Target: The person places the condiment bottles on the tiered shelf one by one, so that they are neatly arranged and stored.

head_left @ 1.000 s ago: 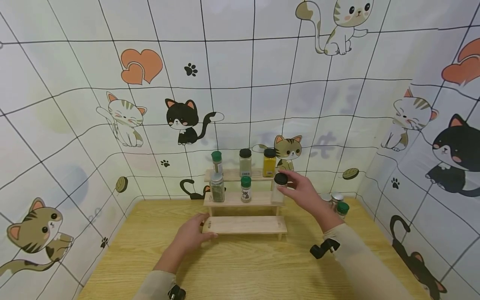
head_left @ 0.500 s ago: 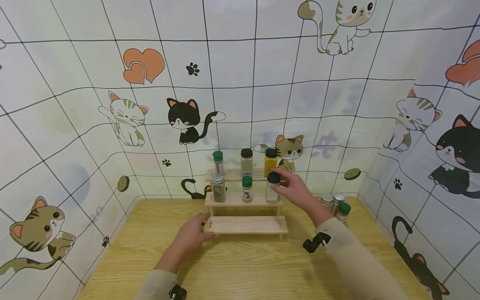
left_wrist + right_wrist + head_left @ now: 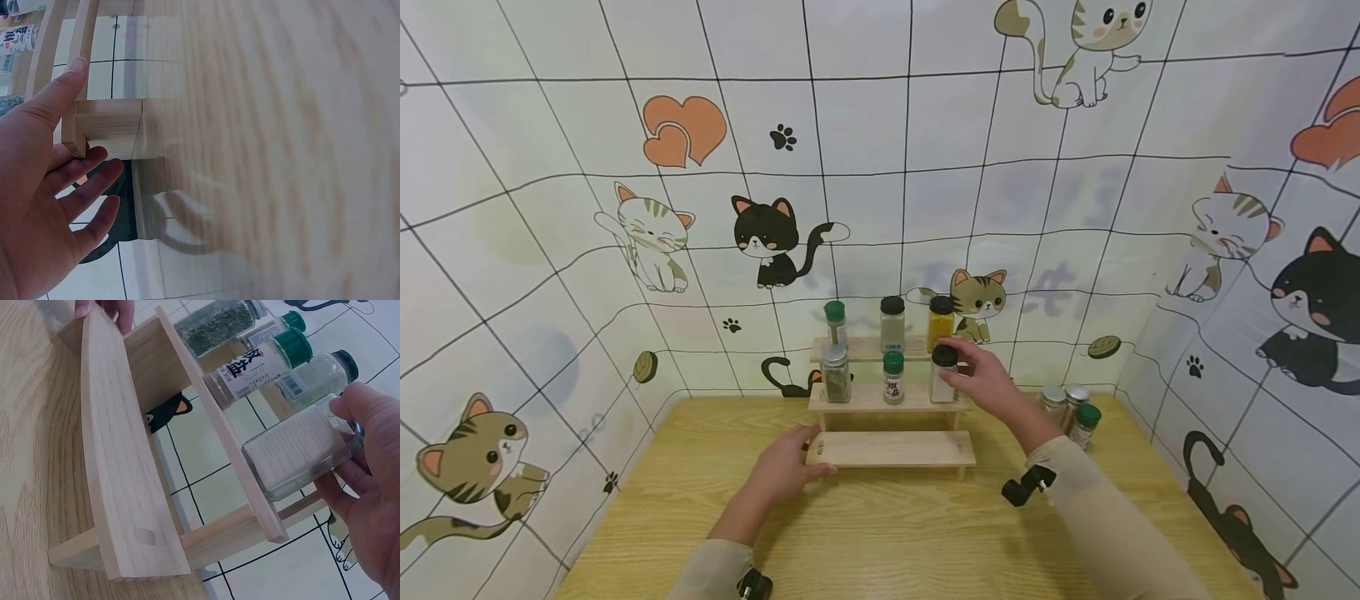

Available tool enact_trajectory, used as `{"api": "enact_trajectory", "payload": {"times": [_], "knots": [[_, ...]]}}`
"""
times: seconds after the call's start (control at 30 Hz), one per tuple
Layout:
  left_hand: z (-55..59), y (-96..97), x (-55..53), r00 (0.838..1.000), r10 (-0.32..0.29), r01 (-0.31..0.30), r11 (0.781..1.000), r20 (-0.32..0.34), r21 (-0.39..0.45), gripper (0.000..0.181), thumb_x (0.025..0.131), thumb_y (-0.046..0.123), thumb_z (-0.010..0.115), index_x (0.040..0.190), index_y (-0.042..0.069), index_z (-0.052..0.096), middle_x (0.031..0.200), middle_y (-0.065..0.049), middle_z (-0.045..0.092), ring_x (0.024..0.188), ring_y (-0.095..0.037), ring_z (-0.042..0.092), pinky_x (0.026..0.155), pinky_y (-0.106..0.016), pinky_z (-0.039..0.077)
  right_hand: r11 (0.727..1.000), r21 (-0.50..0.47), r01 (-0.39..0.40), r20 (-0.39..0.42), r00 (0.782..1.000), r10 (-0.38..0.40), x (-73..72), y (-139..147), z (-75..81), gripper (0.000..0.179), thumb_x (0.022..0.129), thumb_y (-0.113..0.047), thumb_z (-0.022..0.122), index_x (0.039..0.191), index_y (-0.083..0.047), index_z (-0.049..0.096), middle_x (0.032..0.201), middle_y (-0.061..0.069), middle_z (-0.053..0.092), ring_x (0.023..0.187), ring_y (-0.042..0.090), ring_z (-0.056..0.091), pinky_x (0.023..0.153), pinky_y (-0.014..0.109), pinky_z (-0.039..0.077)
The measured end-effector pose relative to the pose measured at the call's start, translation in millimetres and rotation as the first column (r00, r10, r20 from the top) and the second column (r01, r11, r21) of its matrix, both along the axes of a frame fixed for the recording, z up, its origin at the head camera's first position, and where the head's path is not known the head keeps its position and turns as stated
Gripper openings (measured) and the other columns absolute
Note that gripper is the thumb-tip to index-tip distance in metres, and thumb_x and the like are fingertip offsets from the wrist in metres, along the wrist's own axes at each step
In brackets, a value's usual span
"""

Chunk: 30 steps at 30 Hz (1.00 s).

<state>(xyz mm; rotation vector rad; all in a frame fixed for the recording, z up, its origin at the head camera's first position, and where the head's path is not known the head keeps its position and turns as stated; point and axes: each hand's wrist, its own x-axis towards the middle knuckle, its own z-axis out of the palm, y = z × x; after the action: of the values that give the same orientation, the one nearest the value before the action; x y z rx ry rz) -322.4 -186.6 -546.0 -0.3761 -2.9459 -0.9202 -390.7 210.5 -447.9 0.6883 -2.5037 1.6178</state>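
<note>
A three-tier wooden spice rack (image 3: 891, 450) stands on the table. My left hand (image 3: 778, 467) holds the left end of its lowest shelf; in the left wrist view the thumb (image 3: 56, 94) lies along the board and the fingers curl at its corner. My right hand (image 3: 988, 383) pinches a glass spice jar (image 3: 297, 447) of white contents near its black lid, thumb on one side and fingers on the other. That jar is upright at the right end of the middle shelf. Left of it are a green-lidded shaker (image 3: 892, 387) and a dried-herb jar (image 3: 836, 379).
On the top shelf stand a green-lidded shaker (image 3: 835, 321), a pale black-lidded jar (image 3: 892, 325) and a yellow one (image 3: 940, 323). Right of the rack, silver-lidded jars (image 3: 1054, 404) and a green-lidded jar (image 3: 1084, 425) sit on the wooden table (image 3: 880, 542). Cat-printed sheeting (image 3: 865, 133) rises behind.
My right hand has brought the black-lidded jar leftward and down onto the middle shelf, shifting it slightly left since half a second ago. The left hand has kept its place on the rack.
</note>
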Motion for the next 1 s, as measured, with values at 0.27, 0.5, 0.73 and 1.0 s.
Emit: {"api": "enact_trajectory", "payload": {"times": [0.27, 0.5, 0.73, 1.0], "knots": [[1.7, 1.6, 1.7, 1.000, -0.006, 0.006, 1.000, -0.003, 0.008, 0.085, 0.089, 0.045, 0.095, 0.154, 0.003, 0.061, 0.144, -0.014, 0.068, 0.122, -0.035, 0.070, 0.105, -0.060, 0.056, 0.999, 0.016, 0.035, -0.030, 0.999, -0.035, 3.4, 4.4, -3.3, 0.065, 0.105, -0.015, 0.079, 0.164, -0.011, 0.051, 0.151, 0.021, 0.062, 0.138, 0.044, 0.060, 0.114, 0.063, 0.051], [1.3, 0.6, 1.7, 1.000, -0.009, 0.009, 1.000, 0.006, 0.010, 0.087, 0.089, 0.046, 0.095, 0.155, 0.002, 0.060, 0.145, -0.014, 0.068, 0.121, -0.035, 0.071, 0.103, -0.060, 0.057, 0.981, 0.043, 0.191, -0.129, 0.974, -0.184, 19.8, 40.1, -11.1, 0.065, 0.105, -0.020, 0.081, 0.161, -0.006, 0.051, 0.150, 0.021, 0.060, 0.134, 0.039, 0.059, 0.109, 0.058, 0.052], [-3.3, 0.1, -2.1, 1.000, -0.002, 0.002, 1.000, 0.003, 0.018, 0.086, 0.089, 0.048, 0.094, 0.156, 0.005, 0.061, 0.145, -0.012, 0.068, 0.122, -0.033, 0.071, 0.102, -0.059, 0.057, 0.909, 0.031, 0.415, -0.235, 0.887, -0.397, 42.5, 103.5, -24.0, 0.046, 0.110, -0.021, 0.073, 0.149, -0.002, 0.060, 0.141, 0.017, 0.060, 0.125, 0.039, 0.060, 0.099, 0.034, 0.051], [-4.6, -1.8, -1.4, 1.000, -0.004, 0.004, 1.000, 0.002, 0.011, 0.089, 0.088, 0.050, 0.094, 0.156, 0.004, 0.060, 0.147, -0.014, 0.067, 0.122, -0.033, 0.071, 0.105, -0.059, 0.057, 0.794, 0.057, 0.606, -0.279, 0.773, -0.570, 60.9, 158.1, -48.7, 0.044, 0.111, -0.025, 0.072, 0.148, -0.001, 0.064, 0.138, 0.022, 0.058, 0.125, 0.041, 0.059, 0.097, 0.034, 0.049]]}}
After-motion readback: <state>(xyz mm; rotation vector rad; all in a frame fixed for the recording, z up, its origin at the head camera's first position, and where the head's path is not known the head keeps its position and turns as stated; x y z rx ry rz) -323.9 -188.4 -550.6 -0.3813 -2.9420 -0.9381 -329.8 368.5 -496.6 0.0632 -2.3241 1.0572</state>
